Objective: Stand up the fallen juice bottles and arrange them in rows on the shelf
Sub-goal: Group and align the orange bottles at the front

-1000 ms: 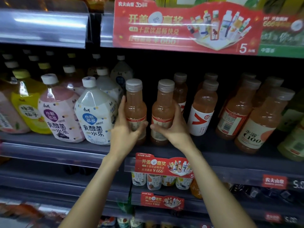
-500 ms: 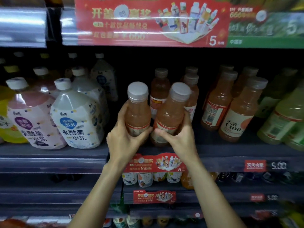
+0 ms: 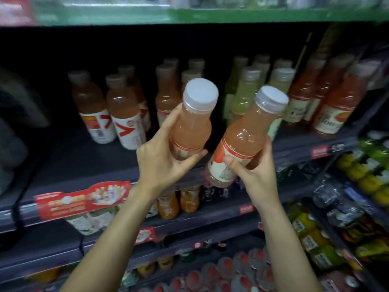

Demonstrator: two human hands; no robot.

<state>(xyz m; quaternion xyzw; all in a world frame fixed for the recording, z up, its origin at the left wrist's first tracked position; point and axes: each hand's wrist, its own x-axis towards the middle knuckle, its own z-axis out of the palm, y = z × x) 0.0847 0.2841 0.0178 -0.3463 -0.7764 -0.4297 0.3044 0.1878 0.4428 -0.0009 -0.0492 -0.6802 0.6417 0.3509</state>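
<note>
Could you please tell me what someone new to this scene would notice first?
Two pink juice bottles held up in front of the shelf: the left hand grips the left bottle and the right hand grips the right bottle, which leans right. Behind them, orange, pale green and red bottles stand in rows, under a green strip along the top.

A dark shelf (image 3: 69, 165) carries upright orange juice bottles (image 3: 124, 114) at 10 o'clock, pale green bottles (image 3: 242, 98) at 1 o'clock.
</note>
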